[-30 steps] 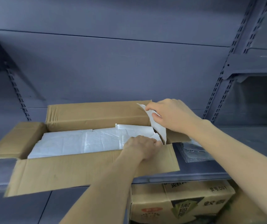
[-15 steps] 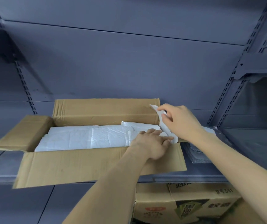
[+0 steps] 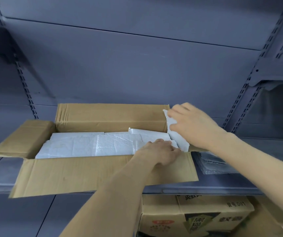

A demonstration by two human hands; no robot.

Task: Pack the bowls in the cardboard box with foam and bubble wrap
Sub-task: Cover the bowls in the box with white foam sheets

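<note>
An open cardboard box (image 3: 103, 175) rests on a grey metal shelf, its flaps folded outward. White foam sheets (image 3: 89, 145) cover its whole inside; no bowls show. At the box's right end a white foam sheet (image 3: 175, 134) stands upright against the wall, and my right hand (image 3: 191, 124) grips its upper edge. My left hand (image 3: 161, 152) lies palm down on the flat foam at the near right corner, fingers spread. Clear bubble wrap (image 3: 212, 164) lies on the shelf just right of the box, partly under my right forearm.
The grey shelf (image 3: 223, 185) has slotted uprights and a back panel close behind the box. A bracket and upper shelf (image 3: 274, 79) jut out at the right. Below the shelf stands a printed cardboard carton (image 3: 197, 218).
My left hand has opened from a fist and now lies flat on the foam. My right hand has pushed the upright foam sheet closer to the box's right wall. The view shifted slightly.
</note>
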